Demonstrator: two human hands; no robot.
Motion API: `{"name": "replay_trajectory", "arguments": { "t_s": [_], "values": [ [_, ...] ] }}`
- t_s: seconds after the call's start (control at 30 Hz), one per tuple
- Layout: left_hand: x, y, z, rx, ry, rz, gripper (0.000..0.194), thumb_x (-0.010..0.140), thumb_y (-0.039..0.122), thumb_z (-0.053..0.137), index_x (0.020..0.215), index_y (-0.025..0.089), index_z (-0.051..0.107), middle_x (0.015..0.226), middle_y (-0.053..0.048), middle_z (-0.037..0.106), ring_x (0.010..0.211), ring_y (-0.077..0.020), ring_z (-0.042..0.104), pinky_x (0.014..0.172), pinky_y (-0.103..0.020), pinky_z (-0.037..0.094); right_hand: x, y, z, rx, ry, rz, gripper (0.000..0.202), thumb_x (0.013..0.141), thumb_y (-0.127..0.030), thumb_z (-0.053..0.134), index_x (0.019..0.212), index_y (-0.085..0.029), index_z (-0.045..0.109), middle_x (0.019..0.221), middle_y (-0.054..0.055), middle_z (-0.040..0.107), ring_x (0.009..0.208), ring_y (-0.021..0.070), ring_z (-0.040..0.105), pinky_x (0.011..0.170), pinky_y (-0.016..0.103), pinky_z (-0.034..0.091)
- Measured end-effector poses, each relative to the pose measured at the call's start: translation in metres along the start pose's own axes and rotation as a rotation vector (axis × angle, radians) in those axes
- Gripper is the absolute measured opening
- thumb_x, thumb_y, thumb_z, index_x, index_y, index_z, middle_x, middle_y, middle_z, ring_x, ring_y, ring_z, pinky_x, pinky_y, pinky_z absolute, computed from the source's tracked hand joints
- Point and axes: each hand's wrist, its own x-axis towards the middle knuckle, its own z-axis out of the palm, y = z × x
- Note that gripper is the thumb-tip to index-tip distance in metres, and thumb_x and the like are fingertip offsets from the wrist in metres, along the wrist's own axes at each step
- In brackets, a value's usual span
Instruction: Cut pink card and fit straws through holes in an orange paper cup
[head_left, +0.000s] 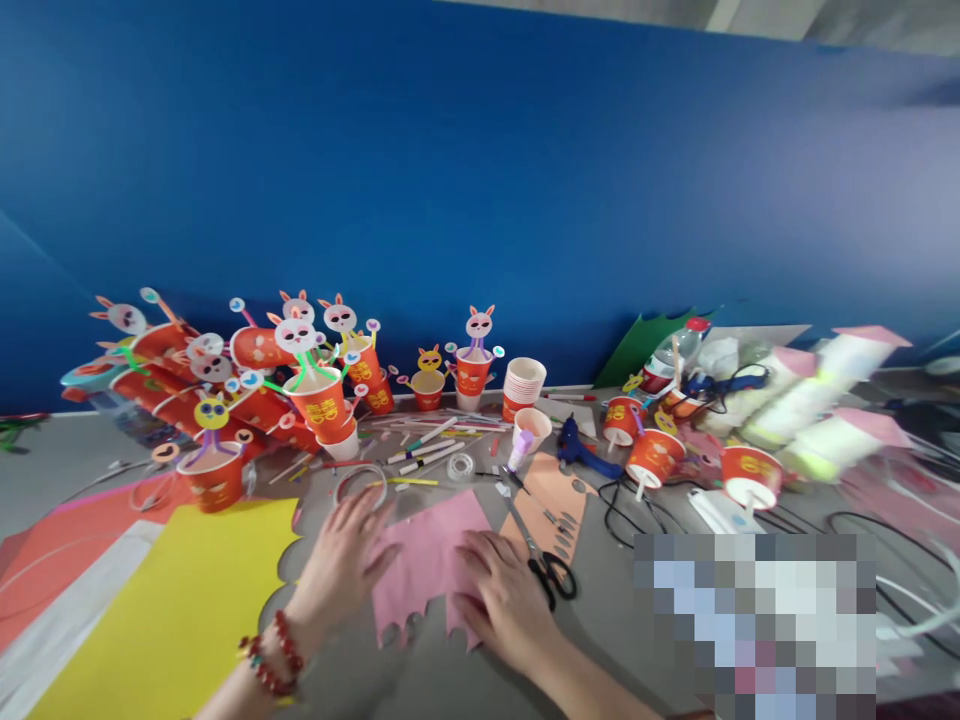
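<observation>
A pink sheet of paper (420,555) with scalloped cut-outs along its near edge lies on the table in front of me. My right hand (499,590) rests flat on the sheet's right side, fingers spread. At the sheet's left edge is my left hand (341,555), fingers apart and slightly blurred. Its fingertips overlap a large clear ring (363,487), perhaps a tape roll; whether they touch it I cannot tell. Black-handled scissors (553,575) lie just right of my right hand, partly over a peach sheet (562,490) with cut-outs.
Red paper cups (319,400) with rabbit faces crowd the back left. A yellow sheet (180,590) covers the left side. Markers (427,458), a small tape roll (461,466), stacked cups (523,385) and a blue glue gun (585,455) stand beyond. Cables (645,515) and white tubes (840,440) lie right.
</observation>
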Motion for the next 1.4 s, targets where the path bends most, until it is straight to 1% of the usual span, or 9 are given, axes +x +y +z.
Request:
{"name": "replay_trajectory", "arguments": {
  "t_s": [0.2, 0.37, 0.47, 0.57, 0.63, 0.7, 0.83, 0.9, 1.4],
  "values": [
    [0.013, -0.034, 0.0, 0.091, -0.102, -0.162, 0.022, 0.094, 0.028, 0.048, 0.097, 0.02, 0.068, 0.105, -0.009, 0.07, 0.098, -0.0273, 0.064, 0.084, -0.04, 0.049, 0.003, -0.005, -0.001, 0.016, -0.023, 0.041, 0.038, 0.086, -0.03, 0.067, 0.122, -0.022, 0.06, 0.129, 0.01, 0.06, 0.119, 0.0295, 0.053, 0.103, 0.046, 0.045],
    [0.009, -0.042, 0.007, 0.114, -0.061, -0.18, 0.022, 0.094, 0.028, 0.047, 0.092, 0.022, 0.067, 0.097, -0.007, 0.07, 0.09, -0.025, 0.065, 0.079, -0.037, 0.047, 0.0, -0.005, -0.016, 0.032, 0.075, -0.019, 0.026, 0.087, -0.025, 0.065, 0.113, -0.021, 0.065, 0.121, 0.009, 0.066, 0.109, 0.0276, 0.061, 0.094, 0.042, 0.051],
    [0.007, -0.046, 0.008, 0.119, -0.058, -0.164, 0.021, 0.094, 0.03, 0.046, 0.093, 0.022, 0.067, 0.099, -0.007, 0.07, 0.093, -0.025, 0.065, 0.081, -0.037, 0.047, 0.015, 0.007, -0.062, 0.019, 0.248, -0.09, 0.025, 0.095, -0.024, 0.054, 0.117, -0.024, 0.064, 0.119, 0.009, 0.068, 0.101, 0.0232, 0.065, 0.086, 0.037, 0.054],
    [0.007, -0.047, 0.011, 0.145, -0.063, -0.158, 0.021, 0.093, 0.033, 0.048, 0.097, 0.022, 0.065, 0.102, -0.007, 0.07, 0.096, -0.026, 0.065, 0.082, -0.038, 0.046, 0.056, 0.031, -0.126, -0.147, 0.398, -0.012, 0.024, 0.098, -0.025, 0.051, 0.118, -0.022, 0.064, 0.119, 0.01, 0.068, 0.109, 0.0255, 0.062, 0.095, 0.04, 0.051],
    [0.007, -0.047, 0.013, 0.174, -0.065, -0.158, 0.023, 0.093, 0.036, 0.047, 0.099, 0.022, 0.064, 0.104, -0.007, 0.07, 0.097, -0.0272, 0.065, 0.081, -0.038, 0.046, 0.093, 0.05, -0.16, -0.34, 0.342, 0.149, 0.029, 0.101, -0.027, 0.047, 0.124, -0.017, 0.06, 0.127, 0.014, 0.063, 0.117, 0.0265, 0.057, 0.101, 0.04, 0.046],
    [0.007, -0.047, 0.015, 0.188, -0.068, -0.144, 0.025, 0.093, 0.038, 0.046, 0.103, 0.022, 0.063, 0.107, -0.008, 0.069, 0.099, -0.0281, 0.064, 0.082, -0.039, 0.046, 0.129, 0.07, -0.18, -0.467, 0.203, 0.296, 0.035, 0.102, -0.027, 0.046, 0.133, -0.013, 0.052, 0.133, 0.017, 0.059, 0.119, 0.0277, 0.057, 0.1, 0.039, 0.047],
    [0.004, -0.048, 0.016, 0.19, -0.061, -0.121, 0.027, 0.093, 0.038, 0.044, 0.107, 0.021, 0.062, 0.11, -0.009, 0.068, 0.101, -0.0278, 0.064, 0.084, -0.039, 0.047, 0.173, 0.099, -0.179, -0.507, 0.035, 0.39, 0.024, 0.1, -0.029, 0.054, 0.116, -0.013, 0.063, 0.113, 0.013, 0.067, 0.1, 0.0247, 0.066, 0.087, 0.039, 0.054],
    [0.003, -0.048, 0.016, 0.191, -0.053, -0.117, 0.028, 0.094, 0.037, 0.044, 0.107, 0.02, 0.062, 0.11, -0.009, 0.068, 0.1, -0.0278, 0.064, 0.085, -0.039, 0.047, 0.179, 0.105, -0.171, -0.524, -0.035, 0.396, 0.026, 0.098, -0.031, 0.059, 0.118, -0.015, 0.061, 0.116, 0.009, 0.065, 0.098, 0.0224, 0.066, 0.084, 0.041, 0.056],
    [0.004, -0.054, 0.022, 0.145, -0.006, -0.074, 0.029, 0.091, 0.041, 0.048, 0.106, 0.022, 0.064, 0.108, -0.008, 0.07, 0.098, -0.0288, 0.067, 0.084, -0.038, 0.049, 0.178, 0.116, -0.174, -0.578, -0.168, 0.329, 0.029, 0.097, -0.031, 0.06, 0.122, -0.016, 0.059, 0.122, 0.009, 0.062, 0.102, 0.0228, 0.065, 0.086, 0.043, 0.056]
  ]
}}
